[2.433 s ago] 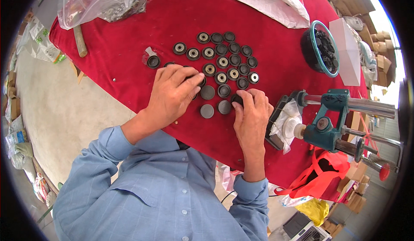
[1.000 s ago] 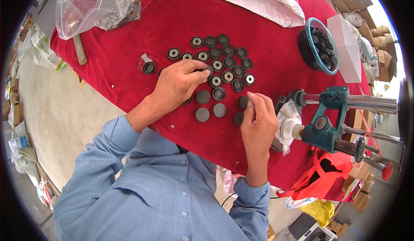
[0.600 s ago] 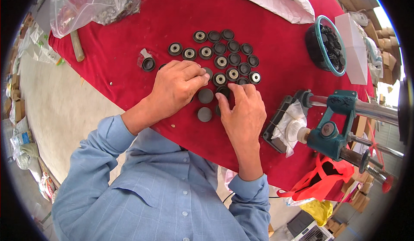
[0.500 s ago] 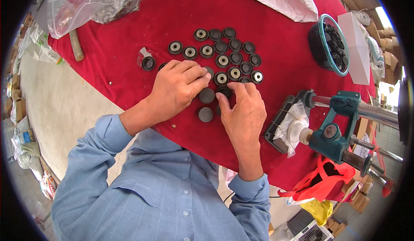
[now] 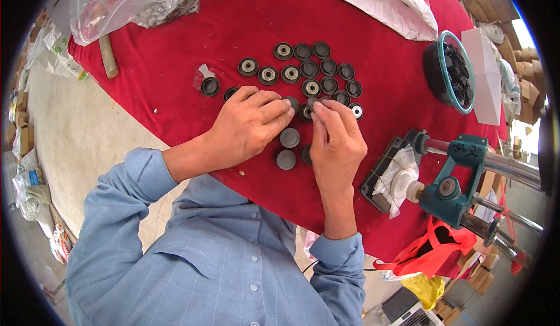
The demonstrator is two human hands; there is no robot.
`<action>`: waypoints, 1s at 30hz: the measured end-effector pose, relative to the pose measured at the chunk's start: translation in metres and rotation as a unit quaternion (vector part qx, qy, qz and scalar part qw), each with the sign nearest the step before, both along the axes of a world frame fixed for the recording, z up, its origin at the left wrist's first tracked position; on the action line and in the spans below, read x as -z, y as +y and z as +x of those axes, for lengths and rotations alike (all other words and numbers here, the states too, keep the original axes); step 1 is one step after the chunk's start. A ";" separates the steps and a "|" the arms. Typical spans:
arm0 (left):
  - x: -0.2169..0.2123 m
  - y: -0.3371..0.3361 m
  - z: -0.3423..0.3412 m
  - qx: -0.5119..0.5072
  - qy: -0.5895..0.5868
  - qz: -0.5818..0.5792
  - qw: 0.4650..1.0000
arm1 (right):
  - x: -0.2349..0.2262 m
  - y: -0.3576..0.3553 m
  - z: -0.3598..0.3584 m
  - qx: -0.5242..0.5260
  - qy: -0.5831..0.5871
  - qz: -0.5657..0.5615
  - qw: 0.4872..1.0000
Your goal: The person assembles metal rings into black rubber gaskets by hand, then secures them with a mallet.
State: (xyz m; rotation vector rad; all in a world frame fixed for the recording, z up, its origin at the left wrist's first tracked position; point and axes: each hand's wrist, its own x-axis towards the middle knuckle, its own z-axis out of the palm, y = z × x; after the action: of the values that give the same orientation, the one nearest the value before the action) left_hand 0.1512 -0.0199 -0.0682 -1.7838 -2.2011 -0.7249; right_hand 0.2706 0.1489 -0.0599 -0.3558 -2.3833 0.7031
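My left hand [image 5: 254,122] is closed, thumb and fingertips pressed together at the edge of a black cap [image 5: 293,105]. Opposite it, my right hand [image 5: 338,142] pinches a small dark cap [image 5: 313,101], partly covered by the fingertips, just above the other pieces. Two black caps lie smooth side up, one [image 5: 289,137] above the other [image 5: 286,159], between my hands. Beyond them stand several open black caps [image 5: 310,69]; some hold a metal bearing [image 5: 290,74]. A cap [image 5: 231,94] is half hidden behind my left hand, and another [image 5: 307,154] beside my right hand.
A teal-rimmed tub [image 5: 431,72] of black caps stands at the far right of the red cloth [image 5: 233,23]. Nearer is a green-painted press [image 5: 446,189] with metal rods. A clear bag [image 5: 169,2] of metal parts and a wooden handle [image 5: 108,56] lie far left.
My right hand has risen from the caps beside it and closed into a pinch on a small dark cap. My left hand stays at its cap. The whole view has shifted slightly.
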 end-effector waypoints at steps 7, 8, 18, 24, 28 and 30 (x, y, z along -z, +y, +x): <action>0.002 0.000 0.000 -0.010 -0.028 0.023 0.999 | 0.003 0.000 0.008 -0.043 -0.069 0.139 0.987; 0.004 0.000 0.001 -0.012 -0.034 0.025 0.999 | 0.003 -0.001 0.010 -0.046 -0.081 0.144 0.985; 0.000 0.000 -0.001 -0.014 -0.049 0.056 0.997 | 0.003 -0.024 0.025 -0.025 -0.112 0.187 0.976; -0.025 -0.026 -0.022 -0.110 -0.178 0.146 0.967 | -0.011 0.010 0.026 0.061 -0.068 0.112 0.989; -0.022 -0.052 -0.028 -0.178 -0.192 0.129 0.957 | -0.013 0.023 0.026 0.131 -0.192 0.171 0.957; -0.018 -0.054 -0.025 -0.183 -0.190 0.121 0.957 | -0.006 0.023 0.024 0.151 -0.216 0.191 0.946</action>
State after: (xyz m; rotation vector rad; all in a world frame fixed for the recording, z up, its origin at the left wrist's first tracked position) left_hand 0.1265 -0.0738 -0.0499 -1.1464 -2.4453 -1.2625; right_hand 0.2947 0.1716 -0.0543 -0.7464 -2.7099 0.0104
